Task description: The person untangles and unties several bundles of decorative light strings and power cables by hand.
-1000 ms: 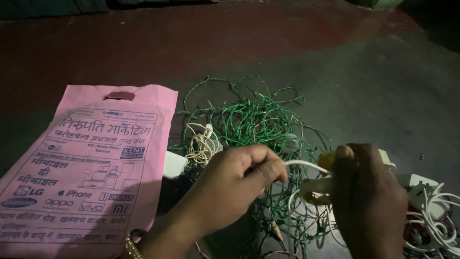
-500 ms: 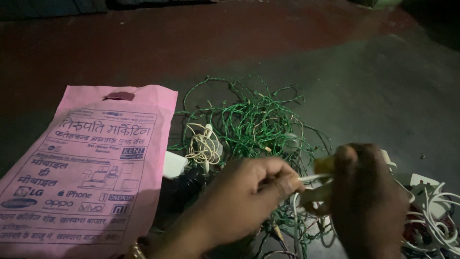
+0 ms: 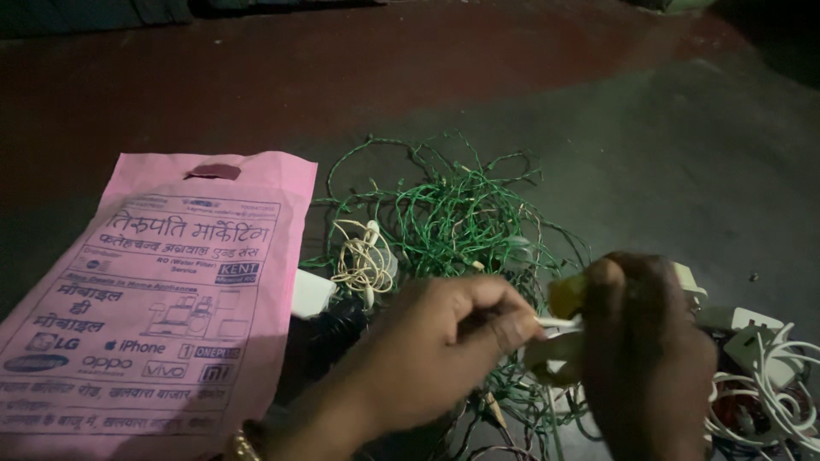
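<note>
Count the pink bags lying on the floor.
1. The pink bag lies flat at the left, beside the green wire tangle, left of the left hand. Others may be hidden in the dark.

Our count on the floor

We see two hands, one pink printed bag [image 3: 162,299], one green wire tangle [image 3: 453,218], perhaps two white chargers [image 3: 756,337].

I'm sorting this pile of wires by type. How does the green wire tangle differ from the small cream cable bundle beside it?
The green wire tangle is dark green, while the cream cable bundle is pale. The tangle sprawls wide in loose, messy loops; the bundle is small and coiled tight. The tangle runs on toward both hands; the bundle lies apart from them, nearer the pink bag. Both are thin cords lying on the dark floor.
</note>
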